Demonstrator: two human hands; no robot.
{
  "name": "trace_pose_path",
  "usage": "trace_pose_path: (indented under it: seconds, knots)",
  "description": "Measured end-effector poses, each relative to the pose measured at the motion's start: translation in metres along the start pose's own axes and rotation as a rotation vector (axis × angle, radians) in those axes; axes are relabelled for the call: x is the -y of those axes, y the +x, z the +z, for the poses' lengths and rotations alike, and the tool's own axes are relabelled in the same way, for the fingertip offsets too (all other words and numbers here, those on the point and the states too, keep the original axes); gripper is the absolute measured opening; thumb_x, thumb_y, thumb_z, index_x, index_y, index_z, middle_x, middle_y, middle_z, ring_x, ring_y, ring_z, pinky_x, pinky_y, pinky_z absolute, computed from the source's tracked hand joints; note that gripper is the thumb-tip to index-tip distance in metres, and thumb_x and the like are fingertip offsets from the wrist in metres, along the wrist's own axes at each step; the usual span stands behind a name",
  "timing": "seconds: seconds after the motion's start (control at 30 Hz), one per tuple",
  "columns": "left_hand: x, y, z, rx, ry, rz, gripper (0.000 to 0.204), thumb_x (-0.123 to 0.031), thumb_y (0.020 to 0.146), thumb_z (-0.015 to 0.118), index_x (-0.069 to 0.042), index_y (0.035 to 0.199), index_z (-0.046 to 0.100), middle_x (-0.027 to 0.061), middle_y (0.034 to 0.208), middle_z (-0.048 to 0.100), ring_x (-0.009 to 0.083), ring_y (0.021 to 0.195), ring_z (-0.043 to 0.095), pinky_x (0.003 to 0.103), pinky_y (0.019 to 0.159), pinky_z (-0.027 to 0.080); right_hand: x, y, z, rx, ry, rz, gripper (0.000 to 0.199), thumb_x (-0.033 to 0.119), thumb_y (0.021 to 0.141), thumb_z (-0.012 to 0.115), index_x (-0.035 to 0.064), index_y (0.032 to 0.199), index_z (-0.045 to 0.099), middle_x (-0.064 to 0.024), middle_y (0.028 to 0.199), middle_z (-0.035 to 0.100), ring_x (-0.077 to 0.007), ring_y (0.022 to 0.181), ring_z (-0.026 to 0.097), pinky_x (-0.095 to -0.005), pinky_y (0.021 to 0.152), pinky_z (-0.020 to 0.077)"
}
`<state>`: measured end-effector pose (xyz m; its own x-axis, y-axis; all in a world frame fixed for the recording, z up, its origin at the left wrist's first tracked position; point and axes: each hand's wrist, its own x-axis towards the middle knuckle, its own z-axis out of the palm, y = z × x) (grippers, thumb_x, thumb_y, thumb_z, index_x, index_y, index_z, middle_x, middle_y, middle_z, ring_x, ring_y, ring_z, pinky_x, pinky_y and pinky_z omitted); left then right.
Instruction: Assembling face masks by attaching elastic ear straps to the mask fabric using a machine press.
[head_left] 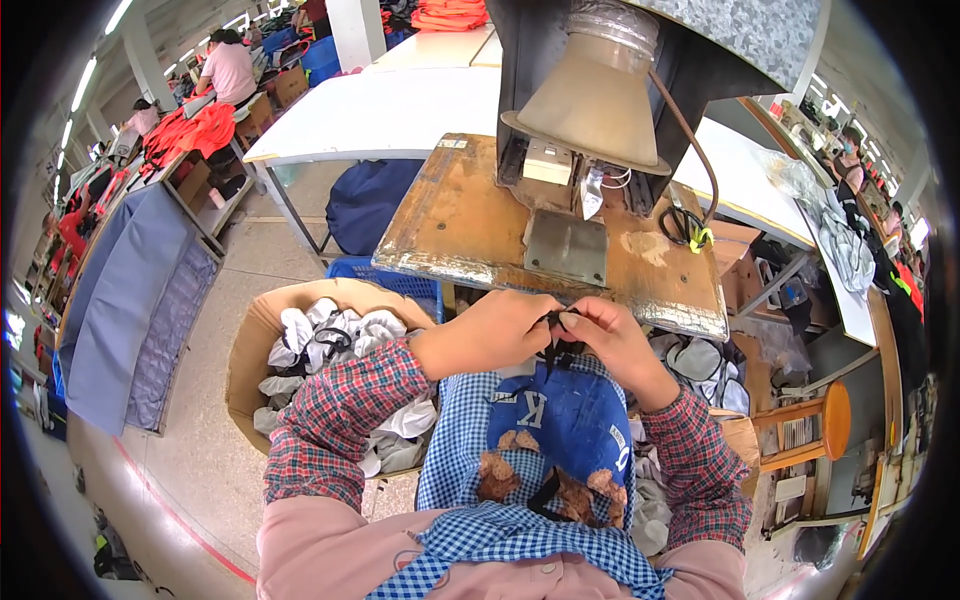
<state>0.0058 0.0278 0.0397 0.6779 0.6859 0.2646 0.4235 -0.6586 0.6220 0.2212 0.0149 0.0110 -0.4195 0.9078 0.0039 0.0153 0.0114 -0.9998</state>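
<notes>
My left hand (495,328) and my right hand (612,335) meet just below the front edge of a worn wooden machine table (440,235). Between them they pinch a narrow black strip of fabric (549,362), whose loose ends hang over my lap. Its exact kind is hard to make out, as the fingers cover part of it. Under the hands lies my blue checked apron (455,440) with a plain blue panel. On the table stands a machine with a beige cone-shaped part (590,100) and a flat metal plate (565,245).
At my left stands a cardboard box (250,355) of grey and white fabric pieces, beside a blue crate (395,280). More fabric pieces (700,365) lie at my right, near a wooden stool (835,420). White tables (370,110) stand behind; people work farther off.
</notes>
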Motion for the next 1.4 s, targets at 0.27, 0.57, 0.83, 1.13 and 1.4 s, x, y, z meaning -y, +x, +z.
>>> trace_pose_path:
  seconds: [0.27, 0.57, 0.83, 1.13, 1.4]
  knots:
    - [0.024, -0.002, 0.006, -0.051, -0.125, 0.238, 0.023, -0.018, 0.093, 0.052, 0.002, 0.104, 0.059, 0.02, 0.093, 0.062, 0.0343, 0.084, 0.062, 0.04, 0.074, 0.048, 0.01, -0.005, -0.005, 0.114, -0.001, 0.061, 0.021, 0.02, 0.098, 0.057, 0.0008, 0.102, 0.064, -0.003, 0.095, 0.068, -0.0069, 0.087, 0.061, -0.0223, 0.081, 0.0489]
    - [0.019, 0.0, 0.002, 0.154, -0.387, 0.07, 0.027, -0.022, 0.095, 0.049, 0.002, 0.103, 0.059, 0.0168, 0.089, 0.059, 0.0272, 0.079, 0.057, 0.036, 0.072, 0.046, 0.013, -0.008, -0.008, 0.065, 0.026, 0.16, 0.02, 0.021, 0.097, 0.058, 0.002, 0.104, 0.062, -0.0027, 0.091, 0.067, -0.009, 0.084, 0.064, -0.0227, 0.077, 0.0518]
    - [0.032, 0.016, 0.003, -0.041, -0.078, 0.055, 0.027, -0.024, 0.088, 0.056, -0.001, 0.099, 0.065, 0.0175, 0.088, 0.06, 0.0327, 0.082, 0.059, 0.039, 0.074, 0.048, -0.01, 0.009, -0.017, -0.08, 0.09, 0.07, 0.018, 0.02, 0.098, 0.055, 0.0021, 0.095, 0.059, -0.0004, 0.078, 0.061, -0.0086, 0.071, 0.06, -0.0238, 0.063, 0.0525]
    - [0.049, 0.041, 0.005, -0.138, -0.265, -0.072, 0.023, -0.017, 0.092, 0.059, 0.002, 0.105, 0.063, 0.0095, 0.09, 0.06, 0.0151, 0.084, 0.057, 0.028, 0.075, 0.046, -0.01, 0.03, -0.014, -0.27, 0.235, 0.004, 0.018, 0.022, 0.098, 0.055, 0.0052, 0.095, 0.06, 0.0003, 0.078, 0.061, -0.008, 0.069, 0.059, -0.0222, 0.063, 0.0503]
    - [0.048, 0.06, -0.009, -0.158, -0.388, -0.219, 0.024, -0.019, 0.092, 0.059, 0.003, 0.101, 0.064, 0.0057, 0.085, 0.061, 0.011, 0.078, 0.056, 0.026, 0.071, 0.047, -0.009, 0.052, -0.019, -0.286, 0.347, -0.104, 0.02, 0.026, 0.097, 0.057, 0.0066, 0.096, 0.059, 0.0001, 0.084, 0.062, -0.0078, 0.073, 0.058, -0.0224, 0.064, 0.0491]
